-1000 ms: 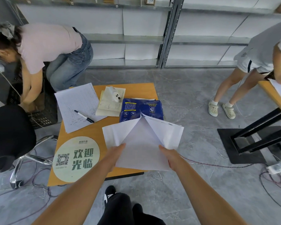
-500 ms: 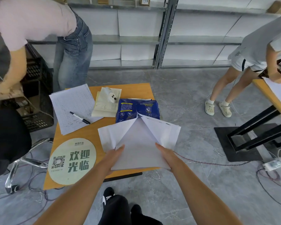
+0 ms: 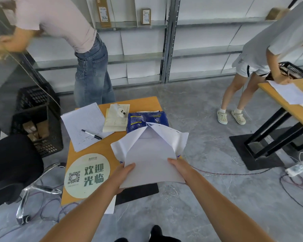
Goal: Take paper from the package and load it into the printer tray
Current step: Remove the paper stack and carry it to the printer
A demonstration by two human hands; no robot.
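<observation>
A stack of white paper (image 3: 150, 163) lies in an opened white wrapper (image 3: 171, 138) on the small orange table (image 3: 101, 147). The wrapper flaps spread apart to both sides of the stack. My left hand (image 3: 124, 173) grips the near left edge of the paper stack. My right hand (image 3: 177, 165) grips its near right edge. The near end of the stack sticks out past the table's front edge. A blue paper package (image 3: 147, 119) lies just behind the open wrapper. No printer is in view.
On the table lie a handwritten sheet (image 3: 82, 123) with a black marker (image 3: 91, 134), a notepad (image 3: 116, 119) and a round green sign (image 3: 87, 175). Two people stand at back left and right. A black crate (image 3: 37, 116), chair (image 3: 12, 168), second table (image 3: 290, 103) and floor cables (image 3: 234, 173) surround me.
The view has tilted up and shifted. Both hands have drawn the paper stack a little toward me, out of the wrapper. The person at back left has straightened up.
</observation>
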